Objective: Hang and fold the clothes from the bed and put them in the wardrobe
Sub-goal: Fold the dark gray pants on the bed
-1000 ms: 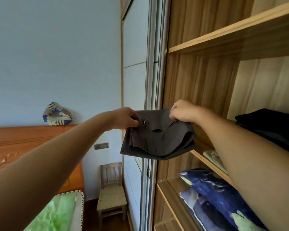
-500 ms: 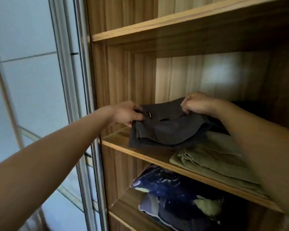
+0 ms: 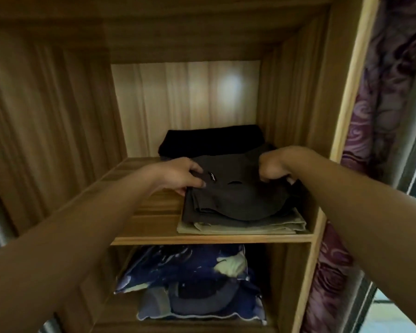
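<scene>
Two hands, left hand [image 3: 178, 175] and right hand [image 3: 273, 168], pinch the far corners of the folded grey garment [image 3: 235, 201]; it lies on a folded olive garment [image 3: 250, 227] on the wardrobe shelf [image 3: 151, 224], close to the right wall [image 3: 288, 111], bare board at its left; long axis left-right; small label uppermost.

Two hands: left hand [image 3: 178, 175] at nine o'clock and right hand [image 3: 274, 167] at three o'clock of the grey garment [image 3: 235, 198]. Three folded garments on one shelf [image 3: 154, 227]: grey garment on top, green garment [image 3: 250, 225] beneath, black garment [image 3: 211, 140] at twelve o'clock behind. Two blue cushions stacked at six o'clock: upper cushion [image 3: 183, 265], lower cushion [image 3: 202, 306]. One purple curtain [image 3: 380, 116] at three o'clock.
</scene>
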